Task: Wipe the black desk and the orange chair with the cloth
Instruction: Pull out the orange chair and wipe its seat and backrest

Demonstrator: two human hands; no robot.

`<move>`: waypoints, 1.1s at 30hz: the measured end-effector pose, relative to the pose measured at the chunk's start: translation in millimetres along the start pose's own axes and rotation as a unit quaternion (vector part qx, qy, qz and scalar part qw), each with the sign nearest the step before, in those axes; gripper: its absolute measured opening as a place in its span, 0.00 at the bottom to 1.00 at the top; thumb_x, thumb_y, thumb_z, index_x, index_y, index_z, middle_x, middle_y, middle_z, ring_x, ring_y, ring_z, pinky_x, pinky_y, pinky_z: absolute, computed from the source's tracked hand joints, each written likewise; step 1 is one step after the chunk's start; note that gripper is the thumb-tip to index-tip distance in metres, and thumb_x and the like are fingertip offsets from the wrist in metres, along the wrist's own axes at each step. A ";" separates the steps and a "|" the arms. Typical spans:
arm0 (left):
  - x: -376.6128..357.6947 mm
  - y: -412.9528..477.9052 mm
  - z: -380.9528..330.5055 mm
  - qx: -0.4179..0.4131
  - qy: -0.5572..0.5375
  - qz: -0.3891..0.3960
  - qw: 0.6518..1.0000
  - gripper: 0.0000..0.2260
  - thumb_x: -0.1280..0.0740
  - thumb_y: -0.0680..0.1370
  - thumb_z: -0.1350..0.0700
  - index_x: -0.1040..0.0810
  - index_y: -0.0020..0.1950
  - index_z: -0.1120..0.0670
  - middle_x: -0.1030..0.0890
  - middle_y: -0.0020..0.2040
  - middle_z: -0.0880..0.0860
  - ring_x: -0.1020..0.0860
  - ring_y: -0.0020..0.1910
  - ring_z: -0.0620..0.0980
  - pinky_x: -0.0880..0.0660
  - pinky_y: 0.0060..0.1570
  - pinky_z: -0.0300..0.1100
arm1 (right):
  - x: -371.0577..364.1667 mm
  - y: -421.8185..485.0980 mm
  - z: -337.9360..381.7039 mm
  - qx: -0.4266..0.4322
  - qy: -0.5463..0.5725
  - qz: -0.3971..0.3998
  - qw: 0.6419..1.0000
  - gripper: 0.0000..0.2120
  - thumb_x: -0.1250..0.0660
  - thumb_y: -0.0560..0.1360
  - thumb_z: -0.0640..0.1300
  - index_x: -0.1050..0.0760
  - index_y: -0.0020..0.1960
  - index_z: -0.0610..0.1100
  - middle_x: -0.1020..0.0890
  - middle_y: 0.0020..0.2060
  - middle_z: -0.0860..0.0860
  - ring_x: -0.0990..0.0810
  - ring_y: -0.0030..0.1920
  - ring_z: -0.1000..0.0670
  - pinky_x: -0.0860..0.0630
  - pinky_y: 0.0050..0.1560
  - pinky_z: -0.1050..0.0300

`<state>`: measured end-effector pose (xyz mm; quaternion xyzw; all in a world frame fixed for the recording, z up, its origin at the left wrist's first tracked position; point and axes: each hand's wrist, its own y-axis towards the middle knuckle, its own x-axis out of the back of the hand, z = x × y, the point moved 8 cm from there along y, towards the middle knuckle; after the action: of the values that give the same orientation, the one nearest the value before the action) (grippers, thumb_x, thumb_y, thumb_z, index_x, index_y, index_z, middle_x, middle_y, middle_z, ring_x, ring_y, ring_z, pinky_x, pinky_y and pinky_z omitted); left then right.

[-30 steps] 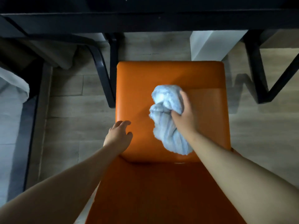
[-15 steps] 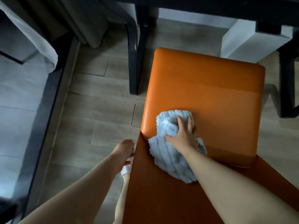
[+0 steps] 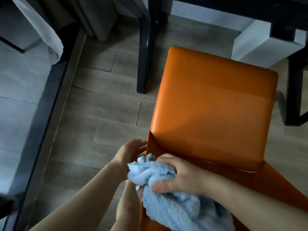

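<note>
Right hand (image 3: 180, 177) grips cloth (image 3: 168, 205) at orange chair (image 3: 215, 114) edge.

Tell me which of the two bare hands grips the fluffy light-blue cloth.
The right hand grips the fluffy light-blue cloth on the orange chair. The left hand holds nothing, fingers at the chair's left edge.

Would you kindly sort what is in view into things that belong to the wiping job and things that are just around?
Part of the job:
- blue cloth, gripped by right hand
- orange chair
- black desk
- left hand at the chair's edge

Just around:
- grey curtain
- white box
- wood floor
</note>
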<state>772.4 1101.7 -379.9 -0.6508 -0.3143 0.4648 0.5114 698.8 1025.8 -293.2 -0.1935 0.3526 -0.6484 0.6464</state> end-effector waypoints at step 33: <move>-40.1 23.1 -39.2 -0.137 0.688 -0.223 0.676 0.15 0.47 0.80 0.61 0.28 0.63 0.56 0.22 0.57 0.60 0.24 0.54 0.60 0.29 0.45 0.46 | 101.9 -9.6 -145.8 -0.425 -0.339 -0.184 0.819 0.31 0.49 0.74 0.68 0.33 0.68 0.50 0.34 0.70 0.39 0.41 0.71 0.38 0.46 0.69 0.39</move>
<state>792.3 1045.1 -389.0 -0.7600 -0.0694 -0.2908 0.5771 579.9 955.9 -405.9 -0.7177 0.3095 -0.4350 0.4471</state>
